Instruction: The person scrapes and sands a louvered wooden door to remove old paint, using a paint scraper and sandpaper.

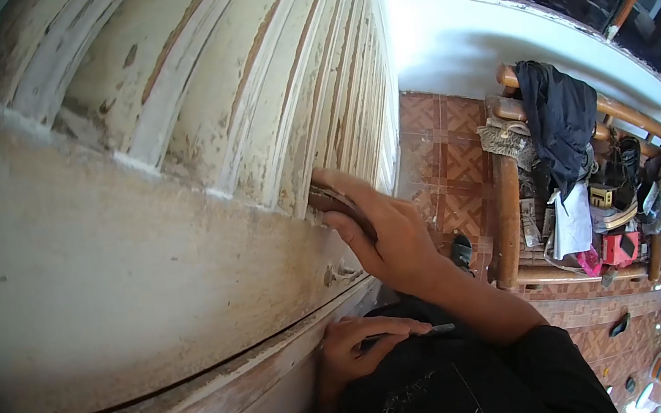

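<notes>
My right hand (389,227) is closed round a folded brown piece of sandpaper (339,203). It presses the sandpaper in at the lower ends of the slats (247,108), where they meet a wide pale wooden rail (126,271). Paint on the slats is worn, with brown wood showing along their edges. Lower down, close to my black shirt, my left hand (360,346) is closed with a thin grey flat piece (441,328) sticking out past its fingertips. What that piece is, I cannot make out.
A wooden bench (508,223) on the right bears a black cloth (557,121), papers and a red box (620,248). Brown patterned tiles (448,133) cover the floor, with sandals (619,325) lying about. Beyond the bench is a white wall (428,29) with a window.
</notes>
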Available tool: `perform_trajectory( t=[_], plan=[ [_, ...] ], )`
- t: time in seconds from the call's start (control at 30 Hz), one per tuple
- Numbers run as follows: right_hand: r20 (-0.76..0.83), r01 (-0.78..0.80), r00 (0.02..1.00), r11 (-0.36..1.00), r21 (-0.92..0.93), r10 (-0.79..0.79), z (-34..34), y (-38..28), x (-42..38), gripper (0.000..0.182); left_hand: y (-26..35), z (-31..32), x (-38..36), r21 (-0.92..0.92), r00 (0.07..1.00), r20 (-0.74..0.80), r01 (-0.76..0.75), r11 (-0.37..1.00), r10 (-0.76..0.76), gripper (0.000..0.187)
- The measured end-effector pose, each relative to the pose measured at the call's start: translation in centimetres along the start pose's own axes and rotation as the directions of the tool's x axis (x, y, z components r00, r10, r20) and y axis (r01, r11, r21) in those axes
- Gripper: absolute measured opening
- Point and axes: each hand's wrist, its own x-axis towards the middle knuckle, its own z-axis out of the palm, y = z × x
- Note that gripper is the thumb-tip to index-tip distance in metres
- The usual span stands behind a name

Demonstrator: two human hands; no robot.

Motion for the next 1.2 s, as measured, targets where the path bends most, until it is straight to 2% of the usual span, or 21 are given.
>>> perform_trajectory(
  t=[0.03, 0.1, 0.13, 0.2, 0.23, 0.3, 0.43, 0.5, 0.63, 0.7, 0.83, 0.93, 1.0, 1.1, 1.2],
  plan=[
    [-0.005, -0.002, 1.000, 1.000, -0.003, 0.002, -0.3, -0.5, -0.1, 0.036, -0.1, 0.0, 0.1, -0.001, 1.000, 0.006, 0.001, 1.000, -0.001, 0.014],
    [0.093, -0.335, 0.940, 0.938, 0.086, 0.327, -1.1, -1.8, 0.0, 0.029, -0.3, 0.2, 0.1, -0.038, 1.000, -0.004, -0.025, 0.999, 0.024, 0.016],
    [0.090, -0.340, 0.939, 0.936, 0.087, 0.332, -0.9, -1.3, -0.1, 0.029, -0.4, 0.2, 0.1, -0.039, 1.000, -0.001, -0.019, 0.999, 0.019, 0.016],
    [-0.098, -0.040, 0.994, 0.999, 0.008, 0.041, 0.0, 0.4, 0.0, 0.029, -0.6, 0.0, 0.1, -0.016, 0.999, -0.007, -0.048, 0.999, 0.048, 0.019],
    [-0.104, -0.041, 0.994, 0.999, 0.008, 0.041, 0.2, 1.0, 0.3, 0.029, -0.7, 0.0, 0.1, -0.014, 0.999, -0.001, -0.048, 0.999, 0.048, 0.019],
    [-0.131, 0.132, 0.981, 0.988, -0.074, -0.141, 0.5, 1.7, 0.7, 0.037, -0.9, -0.1, 0.0, -0.011, 0.998, 0.010, -0.059, 0.998, 0.060, 0.021],
    [-0.057, 0.112, 0.991, 0.986, -0.124, -0.119, 0.4, 1.5, 0.4, 0.046, -1.0, -0.1, 0.0, -0.037, 0.998, 0.001, -0.061, 0.997, 0.061, 0.021],
    [0.048, 0.061, 0.997, 0.989, -0.131, -0.055, -0.1, 1.3, 0.0, 0.054, -1.0, -0.1, 0.0, 0.000, 0.999, 0.014, -0.038, 0.999, 0.038, 0.021],
    [0.057, 0.095, 0.995, 0.981, -0.168, -0.087, 0.1, 1.8, -0.4, 0.061, -1.1, 0.1, 0.0, -0.014, 0.998, 0.001, -0.060, 0.998, 0.060, 0.019],
    [0.012, 0.129, 0.992, 0.985, -0.113, -0.128, 0.7, 2.3, -0.3, 0.066, -1.0, 0.0, 0.0, -0.012, 0.999, 0.002, -0.042, 0.999, 0.042, 0.018],
    [0.073, 0.167, 0.984, 0.981, -0.103, -0.160, 0.6, 1.9, 0.1, 0.062, -0.7, 0.1, 0.3, -0.027, 0.999, -0.005, -0.049, 0.998, 0.049, 0.018],
    [0.065, 0.186, 0.982, 0.964, -0.190, -0.176, 0.5, 1.8, -0.7, 0.063, -0.7, 0.0, 0.0, -0.003, 0.999, -0.002, -0.036, 0.999, 0.036, 0.017],
    [0.155, 0.120, 0.984, 0.961, -0.249, -0.083, -0.2, 1.3, -1.4, 0.059, -0.6, 0.1, 0.4, -0.004, 0.999, -0.003, -0.047, 0.999, 0.047, 0.017],
    [0.124, 0.181, 0.980, 0.948, -0.264, -0.152, 0.4, 2.0, 0.0, 0.056, -0.7, 0.3, 0.4, -0.010, 0.998, -0.033, -0.052, 0.999, 0.052, 0.018],
    [0.142, 0.097, 0.987, 0.976, -0.197, -0.069, 0.4, 1.6, -0.2, 0.053, -0.5, 0.4, 0.2, -0.003, 0.998, -0.056, -0.010, 1.000, 0.009, 0.020]
  ],
)
